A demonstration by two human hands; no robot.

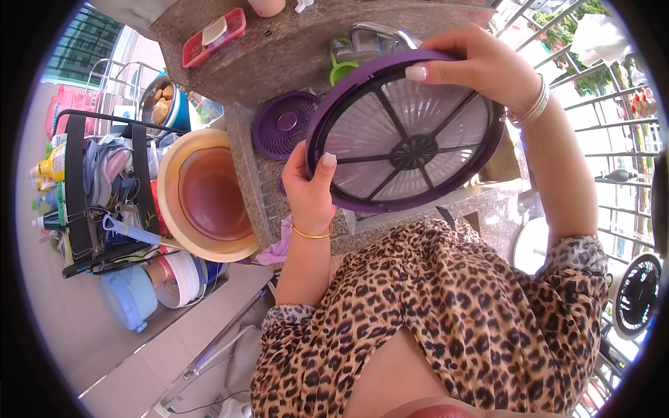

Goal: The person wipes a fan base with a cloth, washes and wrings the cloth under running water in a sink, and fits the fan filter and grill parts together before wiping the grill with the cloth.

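I hold a round purple fan grille with black spokes and a white mesh, tilted up in front of me over a stone sink counter. My left hand, with a gold bracelet, grips its lower left rim. My right hand, with silver bangles, grips the top rim, thumb on the front edge. A smaller purple slotted disc lies on the counter just left of the grille.
A metal tap and a green cup stand behind the grille. A red soap dish sits on the counter. A cream bucket and a cluttered rack stand to the left, and a black fan to the right.
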